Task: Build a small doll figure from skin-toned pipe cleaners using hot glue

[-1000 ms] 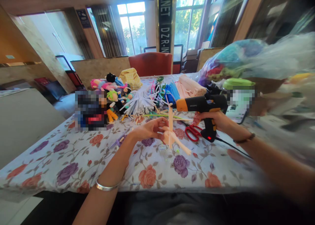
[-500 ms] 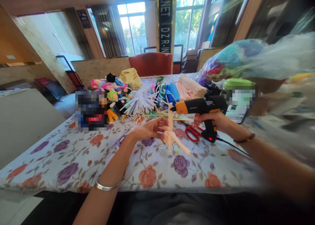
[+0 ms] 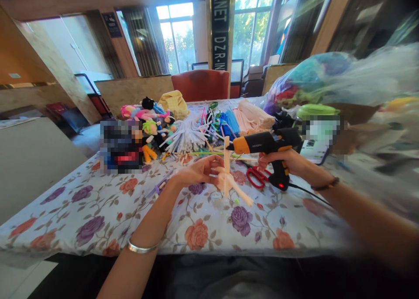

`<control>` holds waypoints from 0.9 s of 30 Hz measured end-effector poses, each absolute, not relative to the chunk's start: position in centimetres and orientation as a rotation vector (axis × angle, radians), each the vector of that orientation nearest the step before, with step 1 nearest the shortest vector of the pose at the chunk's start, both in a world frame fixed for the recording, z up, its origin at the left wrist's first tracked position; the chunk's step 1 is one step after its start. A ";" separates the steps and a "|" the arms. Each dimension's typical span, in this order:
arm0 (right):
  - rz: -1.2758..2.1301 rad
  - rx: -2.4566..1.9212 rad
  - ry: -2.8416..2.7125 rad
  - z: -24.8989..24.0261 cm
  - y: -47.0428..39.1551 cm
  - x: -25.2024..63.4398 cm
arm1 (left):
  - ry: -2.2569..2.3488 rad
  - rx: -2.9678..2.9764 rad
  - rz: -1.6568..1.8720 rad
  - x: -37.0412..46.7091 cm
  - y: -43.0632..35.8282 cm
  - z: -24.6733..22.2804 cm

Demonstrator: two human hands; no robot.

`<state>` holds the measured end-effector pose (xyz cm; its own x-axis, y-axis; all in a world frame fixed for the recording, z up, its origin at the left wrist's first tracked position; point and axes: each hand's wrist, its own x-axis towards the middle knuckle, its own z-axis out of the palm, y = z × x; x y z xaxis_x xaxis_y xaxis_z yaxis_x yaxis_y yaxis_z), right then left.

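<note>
My left hand (image 3: 201,171) pinches a peach-coloured pipe-cleaner figure (image 3: 226,176) above the flowered tablecloth. One strip of the figure points straight up, and another slants down to the right. My right hand (image 3: 283,158) is wrapped round the handle of a black and orange glue gun (image 3: 258,142), which shows a lit red light low on its grip. The gun's nozzle is at the upright strip's right edge; whether it touches, I cannot tell. Red-handled scissors (image 3: 257,176) lie on the cloth just left of the gun's grip.
Bundles of white pipe cleaners (image 3: 188,135) and peach pipe cleaners (image 3: 250,118) lie at the back. Small dolls (image 3: 153,122) are heaped at the back left. A phone (image 3: 316,144) and clear plastic bags (image 3: 327,78) stand on the right. The gun's cord (image 3: 310,194) trails right.
The glue gun has shifted very slightly downward at the upright strip. Otherwise both hands and the figure stay almost in place.
</note>
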<state>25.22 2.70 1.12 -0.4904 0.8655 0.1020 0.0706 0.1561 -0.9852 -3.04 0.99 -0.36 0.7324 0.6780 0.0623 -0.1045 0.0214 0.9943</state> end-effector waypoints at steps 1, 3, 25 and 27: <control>1.411 -0.900 -1.719 1.1 2.7 25.2 | 0.507 1.433 0.647 -3.0 1.0 -0.4; 1.418 -0.889 -1.724 1.1 2.7 25.3 | 0.504 1.436 0.651 -3.1 1.1 -0.5; 1.515 -0.897 -1.753 0.7 3.0 25.5 | 0.505 1.464 0.689 -3.3 1.4 -0.6; 1.518 -0.904 -1.757 0.7 3.0 25.5 | 0.490 1.458 0.689 -3.3 1.5 -0.7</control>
<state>25.54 2.99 0.67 -0.5595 0.8282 0.0301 0.0906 0.0972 -0.9911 -3.31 1.48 -0.67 0.7197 0.6863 0.1051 -0.1254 -0.0204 0.9919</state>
